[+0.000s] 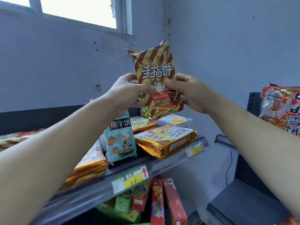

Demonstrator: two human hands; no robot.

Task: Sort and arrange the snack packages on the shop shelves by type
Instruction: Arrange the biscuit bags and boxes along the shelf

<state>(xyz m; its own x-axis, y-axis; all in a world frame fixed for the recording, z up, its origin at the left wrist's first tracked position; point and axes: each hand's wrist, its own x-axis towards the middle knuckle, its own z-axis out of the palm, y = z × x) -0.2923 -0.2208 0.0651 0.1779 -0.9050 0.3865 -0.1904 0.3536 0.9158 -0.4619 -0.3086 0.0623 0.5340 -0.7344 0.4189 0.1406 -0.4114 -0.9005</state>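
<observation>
A brown-and-yellow striped snack bag (155, 65) stands upright in the air above the top shelf (103, 179). My left hand (128, 91) pinches its left edge and my right hand (188, 91) pinches its right edge, thumbs on the front. Below it on the shelf a teal bag with a cartoon mouse (120, 140) stands upright. Gold-edged flat packs (165, 140) lie to its right, and more orange-gold packs (90, 166) lie to its left under my left forearm.
Red boxes (162, 203) and green packs (123, 207) stand on the lower shelf. A big red snack bag (282, 109) sits on a neighbouring dark shelf unit at the right. Grey walls meet in a corner behind; a window is at the upper left.
</observation>
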